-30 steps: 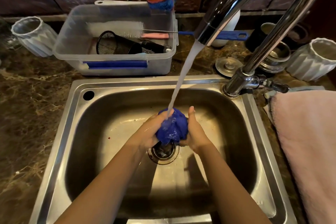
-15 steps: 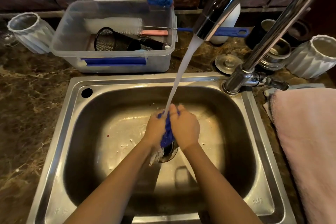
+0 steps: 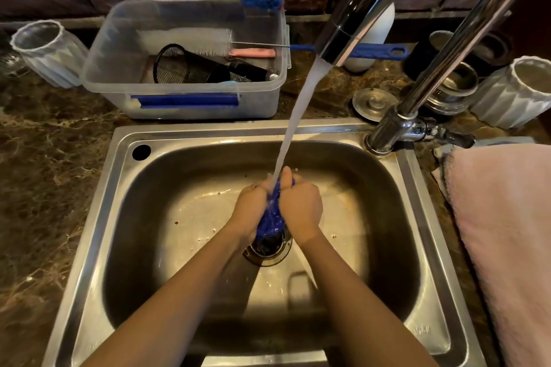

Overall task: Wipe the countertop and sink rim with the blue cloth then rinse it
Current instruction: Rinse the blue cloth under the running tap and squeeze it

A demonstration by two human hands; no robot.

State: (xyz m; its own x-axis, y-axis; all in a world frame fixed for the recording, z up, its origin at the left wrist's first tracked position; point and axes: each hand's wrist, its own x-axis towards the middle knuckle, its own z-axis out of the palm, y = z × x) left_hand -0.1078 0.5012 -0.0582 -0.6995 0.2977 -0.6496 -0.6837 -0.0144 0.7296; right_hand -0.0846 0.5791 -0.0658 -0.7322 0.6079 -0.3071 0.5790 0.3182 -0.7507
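A wet, crumpled blue cloth (image 3: 269, 219) is bunched into a narrow wad whose long axis runs near to far. The left hand (image 3: 250, 208) and right hand (image 3: 301, 205) each curl a tight grip around it from either side. Its near end hangs out below the grip, over the round metal drain (image 3: 268, 252). Its far end meets the water stream (image 3: 298, 116) from the curved chrome faucet (image 3: 351, 18). All this sits low inside the brushed steel sink (image 3: 208, 131), set in a brown veined stone desk (image 3: 44, 158).
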